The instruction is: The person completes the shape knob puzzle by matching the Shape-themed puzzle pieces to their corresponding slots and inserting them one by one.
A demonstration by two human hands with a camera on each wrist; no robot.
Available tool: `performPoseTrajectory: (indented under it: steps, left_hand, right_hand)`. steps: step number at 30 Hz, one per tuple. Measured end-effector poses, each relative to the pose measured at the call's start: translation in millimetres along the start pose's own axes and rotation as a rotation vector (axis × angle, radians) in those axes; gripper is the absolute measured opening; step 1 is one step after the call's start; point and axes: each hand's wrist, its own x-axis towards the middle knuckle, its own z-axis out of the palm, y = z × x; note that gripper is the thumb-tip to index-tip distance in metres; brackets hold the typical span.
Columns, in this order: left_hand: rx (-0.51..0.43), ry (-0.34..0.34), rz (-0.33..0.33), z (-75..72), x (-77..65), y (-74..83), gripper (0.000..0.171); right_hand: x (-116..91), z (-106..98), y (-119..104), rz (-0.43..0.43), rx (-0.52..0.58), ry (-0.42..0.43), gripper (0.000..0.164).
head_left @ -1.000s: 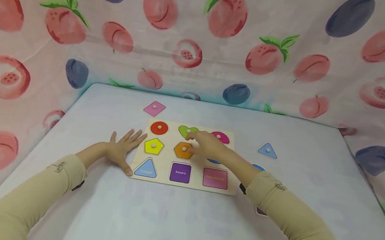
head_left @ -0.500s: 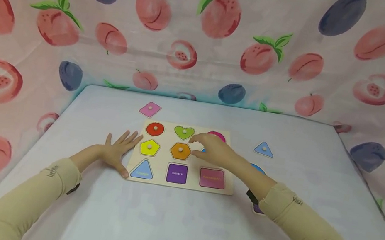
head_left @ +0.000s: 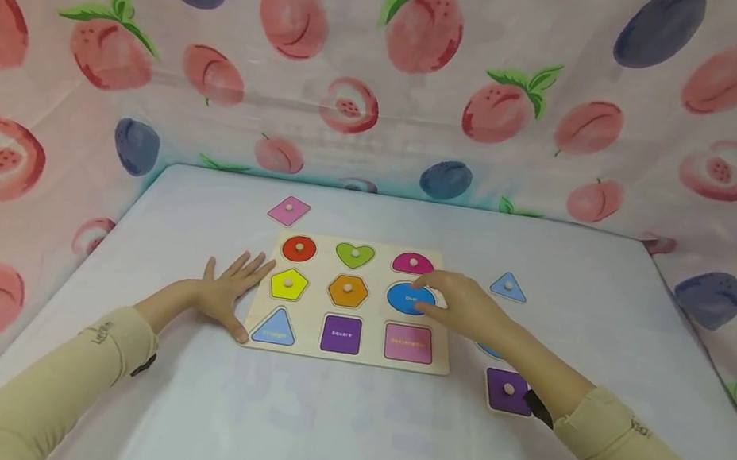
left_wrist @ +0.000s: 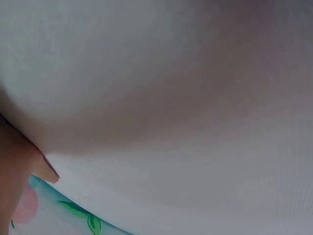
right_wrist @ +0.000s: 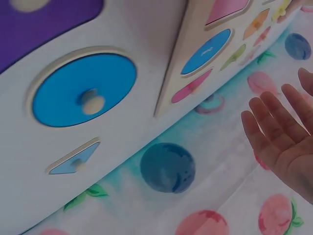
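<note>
A wooden shape puzzle board (head_left: pixel 309 313) lies flat on the table. Along its left edge my left hand (head_left: pixel 224 294) spreads its fingers, thumb at the near corner. Over the blue oval recess (head_left: pixel 404 298) is my right hand (head_left: pixel 458 302), loosely bent with nothing in it; the right wrist view shows its fingers (right_wrist: pixel 274 117) apart. Knobbed pieces sit in the board: a red circle (head_left: pixel 298 253), green heart (head_left: pixel 353 261), magenta semicircle (head_left: pixel 412 268), yellow pentagon (head_left: pixel 287 290) and orange hexagon (head_left: pixel 346 298). The triangle (head_left: pixel 276 328), square (head_left: pixel 339 342) and rectangle (head_left: pixel 407 351) recesses show printed words.
Loose knobbed pieces lie around the board. A pink four-sided piece (head_left: pixel 288 216) is behind it, a light blue triangle (head_left: pixel 507 292) and a purple square (head_left: pixel 498 399) to the right. The blue oval piece (right_wrist: pixel 56 98) is mostly behind my right forearm in the head view. Fruit-print cloth (head_left: pixel 397 138) hangs behind.
My right hand has moved right, from beside the orange hexagon to the oval recess. More of the purple square and the magenta semicircle now shows. The left hand stays at the board's edge.
</note>
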Motion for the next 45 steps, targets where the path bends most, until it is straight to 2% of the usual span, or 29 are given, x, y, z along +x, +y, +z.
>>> performPoseTrajectory:
  steps: [7,11,19,27,33,36,42,45]
  left_hand:
    - [-0.003,0.007,-0.007,-3.9,2.1,3.1,0.132]
    - [0.001,0.012,-0.007,-4.1,0.6,3.8,0.132]
    - [-0.018,0.016,0.010,1.3,-3.1,-2.5,0.134]
    - [-0.013,0.023,0.015,1.4,-3.9,-6.9,0.135]
    - [-0.010,0.013,0.035,7.5,1.2,-3.3,0.133]
    - [-0.002,0.006,0.022,8.6,1.2,-2.1,0.132]
    - [-0.006,0.012,0.012,4.0,-1.8,-1.9,0.134]
    - [-0.023,0.024,0.026,4.8,-2.1,-1.2,0.135]
  right_hand:
    - [-18,-4,24,-0.036,-0.002,0.101,0.028]
    - [-28,-5,35,-0.035,-0.014,0.130,0.027]
    - [-42,-7,60,0.027,-0.003,0.146,0.026]
    - [-48,2,85,0.030,-0.002,0.127,0.028]
    - [-62,12,112,-0.004,0.084,0.091,0.029]
    - [-66,19,126,-0.043,0.139,0.090,0.029]
    - [-60,22,142,-0.069,0.166,0.099,0.027]
    - [-57,21,146,-0.131,0.175,0.125,0.020]
